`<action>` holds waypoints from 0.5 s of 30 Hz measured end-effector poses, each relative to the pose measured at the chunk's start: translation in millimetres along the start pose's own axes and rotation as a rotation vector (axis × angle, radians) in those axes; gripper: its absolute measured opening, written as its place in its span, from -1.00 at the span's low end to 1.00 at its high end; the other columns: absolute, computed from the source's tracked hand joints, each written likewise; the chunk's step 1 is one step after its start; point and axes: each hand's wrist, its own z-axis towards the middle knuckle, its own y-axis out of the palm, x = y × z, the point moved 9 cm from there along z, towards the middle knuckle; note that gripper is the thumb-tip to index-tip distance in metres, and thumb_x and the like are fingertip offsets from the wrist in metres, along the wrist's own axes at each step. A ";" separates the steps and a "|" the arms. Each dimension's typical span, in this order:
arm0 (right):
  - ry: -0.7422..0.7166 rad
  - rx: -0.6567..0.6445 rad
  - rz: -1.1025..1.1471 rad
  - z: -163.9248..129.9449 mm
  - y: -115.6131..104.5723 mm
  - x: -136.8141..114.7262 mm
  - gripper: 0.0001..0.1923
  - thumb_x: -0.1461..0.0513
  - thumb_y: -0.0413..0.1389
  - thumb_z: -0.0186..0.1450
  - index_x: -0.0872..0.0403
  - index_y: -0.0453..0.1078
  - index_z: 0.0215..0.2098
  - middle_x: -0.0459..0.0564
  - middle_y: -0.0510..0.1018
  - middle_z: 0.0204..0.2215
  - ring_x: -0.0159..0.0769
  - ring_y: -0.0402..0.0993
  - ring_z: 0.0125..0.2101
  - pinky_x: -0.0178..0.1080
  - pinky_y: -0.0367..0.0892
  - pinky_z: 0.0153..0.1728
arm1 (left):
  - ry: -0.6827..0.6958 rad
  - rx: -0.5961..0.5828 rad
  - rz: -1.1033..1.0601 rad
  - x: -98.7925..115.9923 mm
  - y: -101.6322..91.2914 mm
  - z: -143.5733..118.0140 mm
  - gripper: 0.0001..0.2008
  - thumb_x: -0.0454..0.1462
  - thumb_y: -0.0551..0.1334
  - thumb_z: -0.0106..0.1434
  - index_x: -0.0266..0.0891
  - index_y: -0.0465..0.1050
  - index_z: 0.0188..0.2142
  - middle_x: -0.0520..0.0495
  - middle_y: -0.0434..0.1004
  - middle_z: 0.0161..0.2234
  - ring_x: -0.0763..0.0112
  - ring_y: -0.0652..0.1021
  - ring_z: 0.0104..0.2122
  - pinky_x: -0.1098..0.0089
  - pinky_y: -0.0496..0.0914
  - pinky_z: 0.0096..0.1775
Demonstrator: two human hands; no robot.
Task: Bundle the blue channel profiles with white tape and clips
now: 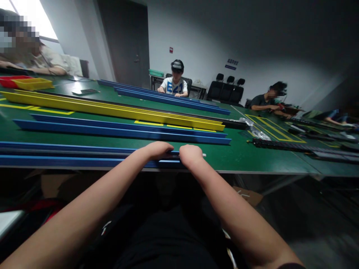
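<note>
Hands meet at the near edge of the green-topped bench. The left hand and the right hand lie side by side, knuckles up, on the right end of a long blue plastic channel rail that runs along the bench's front lip and off the left border of the view. Both sets of fingers curl down over the rail, clenched on it; the fingertips themselves are tucked under and cannot be seen. A thin pale strip pokes out just past the right hand, too small to identify.

Room on the bench is open to the right of the hands, bare green up to a dark slotted rail and crumpled clear plastic bags. Behind the hands lie more rails in parallel: a second pair of blue channel rails, then a long yellow channel rail, then a further group of blue rails near the far edge. Yellow tape lines mark boxes on the surface. A red tray and a yellow tray sit far left.

Below the front edge all is dark; the person's lap and the floor are hard to make out. A seated person in a white printed shirt faces across the bench, and other seated people at left and right are partly cut off.
</note>
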 end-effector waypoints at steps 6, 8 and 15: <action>-0.085 0.023 0.041 5.8 -5.5 -30.5 -0.66 0.05 0.11 0.26 0.09 0.54 -0.16 0.23 0.59 -0.17 -0.07 0.54 -0.18 -0.11 0.39 -0.18 | -0.079 -0.021 0.022 -37.6 3.1 -23.2 -0.81 -0.10 0.15 0.17 -0.14 0.41 -0.39 -0.01 0.48 -0.50 0.40 0.36 -0.54 0.38 0.06 -0.49; -0.108 0.001 0.037 5.9 -3.4 -27.6 -0.62 0.00 0.09 0.27 0.07 0.52 -0.13 0.21 0.59 -0.16 -0.04 0.54 -0.16 -0.10 0.39 -0.19 | -0.104 -0.026 0.015 -42.9 5.4 -23.5 -0.79 -0.07 0.16 0.16 -0.13 0.41 -0.39 0.00 0.47 -0.52 0.40 0.34 -0.55 0.38 0.05 -0.49; -0.243 -0.116 0.009 4.4 10.7 8.2 -0.58 0.00 0.02 0.32 0.05 0.37 0.02 0.15 0.56 -0.08 -0.10 0.50 -0.13 -0.19 0.34 -0.19 | -0.186 -0.046 -0.032 -46.4 5.5 -24.7 -0.72 0.01 0.16 0.13 -0.09 0.45 -0.35 0.00 0.48 -0.49 0.37 0.37 -0.53 0.37 0.08 -0.47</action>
